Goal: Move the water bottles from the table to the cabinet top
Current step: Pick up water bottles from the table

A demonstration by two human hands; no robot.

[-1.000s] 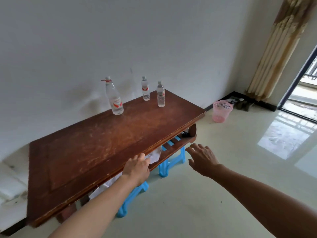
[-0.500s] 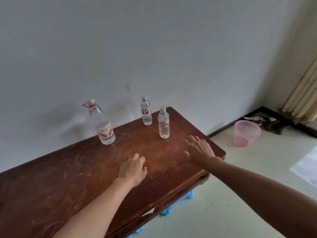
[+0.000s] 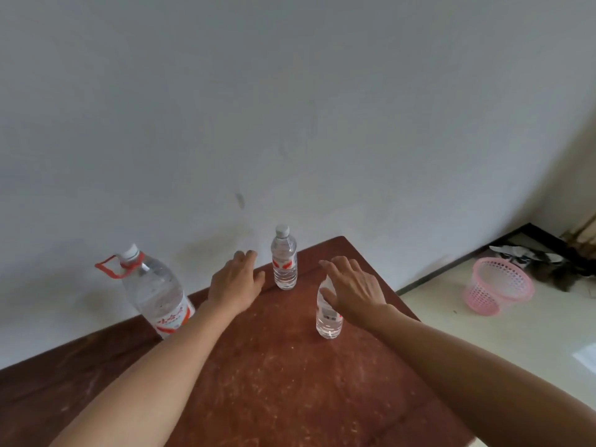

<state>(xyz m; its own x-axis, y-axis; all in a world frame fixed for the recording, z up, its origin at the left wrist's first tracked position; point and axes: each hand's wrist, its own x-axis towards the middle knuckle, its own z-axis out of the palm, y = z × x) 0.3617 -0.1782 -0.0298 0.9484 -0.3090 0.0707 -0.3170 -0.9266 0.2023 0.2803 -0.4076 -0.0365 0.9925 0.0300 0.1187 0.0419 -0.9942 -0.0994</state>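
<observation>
Hands have advanced since half a second ago, from the middle of the tabletop to the bottles at its far end, and the view has closed in with them. The left hand (image 3: 234,283) now hovers with fingers loosely spread, gripping nothing, just left of the small clear plastic water bottle with a white cap and red label (image 3: 284,263), which stands upright near the wall. The right hand (image 3: 354,290) has come over the second small clear water bottle (image 3: 328,317), covering its cap and upper body; its fingers are spread, and I cannot tell whether it touches the bottle or has closed on it. The large clear water bottle with a red carry handle (image 3: 155,293) stands at the left near the wall, its lower part hidden behind the left forearm. All three bottles stand as they did before on the worn, scratched reddish-brown wooden table (image 3: 283,375), which is set against a plain grey-white wall (image 3: 290,108). To the right, on the pale glossy floor (image 3: 503,340), a pink plastic mesh basket (image 3: 498,285) sits near a dark skirting, with dark clutter behind it.
</observation>
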